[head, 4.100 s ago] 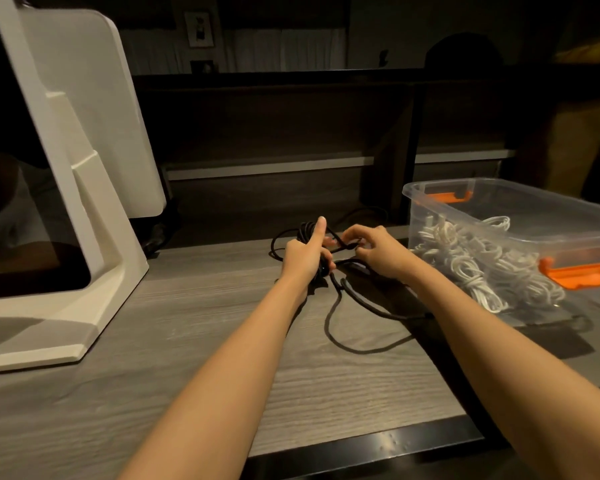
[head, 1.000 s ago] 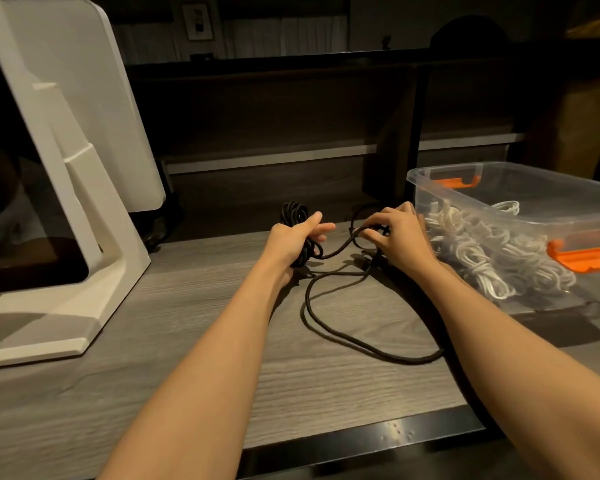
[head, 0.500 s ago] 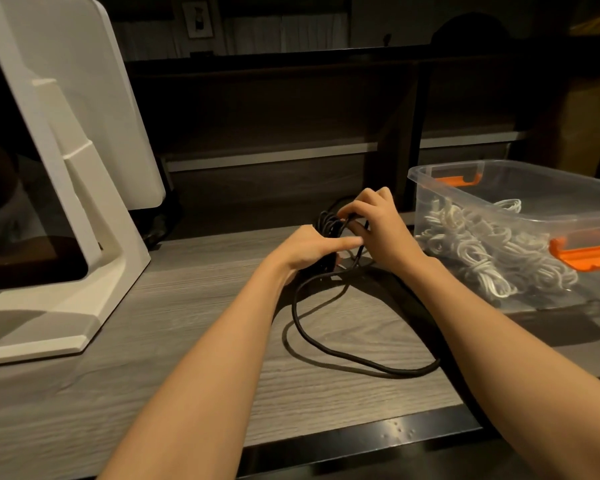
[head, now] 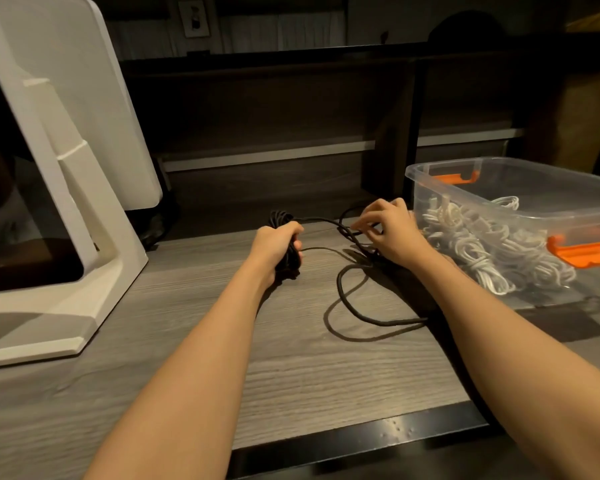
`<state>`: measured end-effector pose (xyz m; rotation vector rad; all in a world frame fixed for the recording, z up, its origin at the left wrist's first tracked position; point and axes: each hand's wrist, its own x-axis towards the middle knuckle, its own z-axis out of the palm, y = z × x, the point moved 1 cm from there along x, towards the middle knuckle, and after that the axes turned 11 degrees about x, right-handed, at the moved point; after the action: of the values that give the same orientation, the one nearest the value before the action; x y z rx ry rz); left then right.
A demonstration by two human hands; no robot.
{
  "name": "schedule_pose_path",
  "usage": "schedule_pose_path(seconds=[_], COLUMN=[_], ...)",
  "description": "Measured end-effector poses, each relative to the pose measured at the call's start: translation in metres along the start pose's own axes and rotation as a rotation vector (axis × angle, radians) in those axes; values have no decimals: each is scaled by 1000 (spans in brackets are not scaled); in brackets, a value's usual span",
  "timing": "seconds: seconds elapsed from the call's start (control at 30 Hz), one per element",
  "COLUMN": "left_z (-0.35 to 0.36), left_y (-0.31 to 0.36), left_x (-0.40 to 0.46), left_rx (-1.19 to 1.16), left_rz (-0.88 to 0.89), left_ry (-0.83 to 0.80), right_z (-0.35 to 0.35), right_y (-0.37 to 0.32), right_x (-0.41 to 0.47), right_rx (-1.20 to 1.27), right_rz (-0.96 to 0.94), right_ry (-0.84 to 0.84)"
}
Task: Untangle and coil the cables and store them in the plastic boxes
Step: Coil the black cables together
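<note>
Coiling is partly done, judging by how things are lying: your left hand (head: 277,244) is gripping a bundle of the black cable (head: 352,306), fingers curled round several wound loops, with the top of the bundle sticking out just beyond your knuckles. Your right hand (head: 388,233) is pinching a strand of that same cable between thumb and fingertips, off to the right of the bundle and level with it. One thin run is stretching between your two grips. Below and toward you from the right-hand pinch, a loose loop is lying on the wooden desk (head: 291,368), curving out and passing under your right forearm, so a fair length is waiting to be wound. Where the strands are crossing just under your right fingers there may be a snag, though I cannot tell whether it is a real knot.

Just past your right hand, on its far side from the bundle, the clear plastic box (head: 499,188) with orange latches is standing open, and coiled white cables (head: 482,251) are already sitting inside it. That part looks finished. This black cable is not yet in any box.

Well out to the left of the bundle, a white monitor stand (head: 84,202) is occupying the desk. Nothing is sitting between your right grip and the box, so the trailing loop under your arm seems the likeliest thing to catch.
</note>
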<state>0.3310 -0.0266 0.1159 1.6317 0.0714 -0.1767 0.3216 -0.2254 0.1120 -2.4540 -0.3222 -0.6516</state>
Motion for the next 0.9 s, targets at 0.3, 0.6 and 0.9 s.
schedule_pose_path(seconds=[0.3,0.6,0.9], left_z=[7,17,13], left_y=[1,2,4], left_x=[-4,-9,-16], left_rx=[50,-110,35], left_rz=[7,53,156], left_ry=[-136,-228,-352], right_z=[9,6,10], right_y=[-12,-15,-19], right_x=[1,1,0], right_rx=[102,181,152], right_rz=[131,46,-8], right_ry=[-212,-243,-393])
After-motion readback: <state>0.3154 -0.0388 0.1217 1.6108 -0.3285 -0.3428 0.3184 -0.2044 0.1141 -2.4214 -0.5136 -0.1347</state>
